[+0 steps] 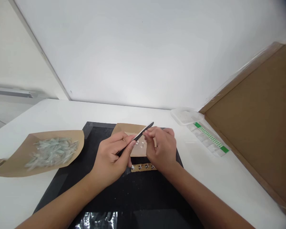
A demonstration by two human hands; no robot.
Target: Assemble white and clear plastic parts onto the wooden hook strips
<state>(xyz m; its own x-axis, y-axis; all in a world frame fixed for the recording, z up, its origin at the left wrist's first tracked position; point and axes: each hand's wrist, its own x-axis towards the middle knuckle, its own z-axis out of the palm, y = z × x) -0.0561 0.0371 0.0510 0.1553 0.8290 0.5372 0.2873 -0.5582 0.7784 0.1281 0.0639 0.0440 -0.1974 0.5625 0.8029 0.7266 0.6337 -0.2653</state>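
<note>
Above the black mat (145, 190), the left hand (109, 156) grasps a slim black stick (148, 127) with a whitish strip along its upper edge, pinched between thumb and fingers near its middle. The right hand (163, 146) is curled beside the stick's far half, thumb and fingertips drawn together; whether they touch it or hold something small, I cannot tell. The step in hand looks like fine fingertip work next to the stick, held up off the surface. As a judgement, any further move here calls for a steady left pinch and small, careful motions on the right.

The stick's long axis runs aslant: its near end sits low in the left hand, and its narrow tip points away from the person and to the right, apparently tilted upward.

Beneath the hands, on the mat, lies a brown paper sheet (126, 128) with small pale flakes (143, 142) on it, and nearer the person a brown strip (143, 169) with shiny metal studs. To the left, a brown paper tray (16, 159) bears a heap of clear slivers (54, 151). A translucent plastic container (184, 117) rests on the white table (205, 178) at the right, near a brown panel (257, 121)
</note>
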